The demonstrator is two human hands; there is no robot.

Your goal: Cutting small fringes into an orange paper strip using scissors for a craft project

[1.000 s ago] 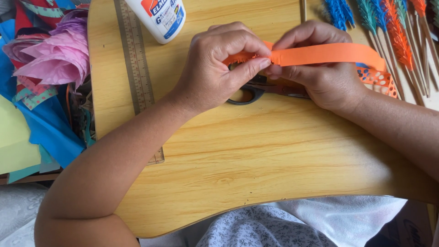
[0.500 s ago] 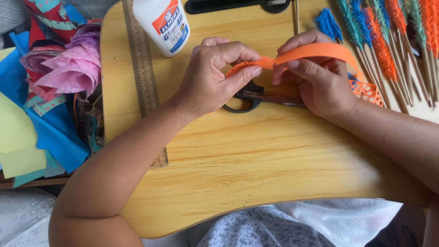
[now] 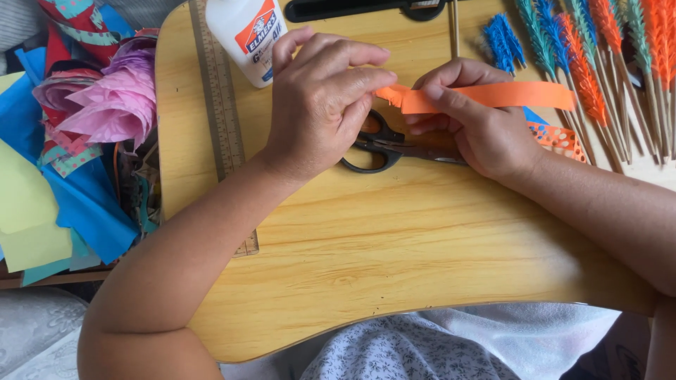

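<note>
Both hands have shifted slightly toward the near edge of the wooden surface [image 3: 394, 267] since 1 second ago, the grip unchanged. At the strip's left end, the left hand [image 3: 320, 105] closes its fingertips on the fringed tip of the orange paper strip [image 3: 493, 95]; the right hand [image 3: 479, 127] pinches it just beside, thumb on top. Its long axis runs left to right, the free end pointing right past the right hand. Black scissors [image 3: 384, 144] lie just beneath both hands; a glue bottle [image 3: 246, 35] stands beyond the left.
</note>
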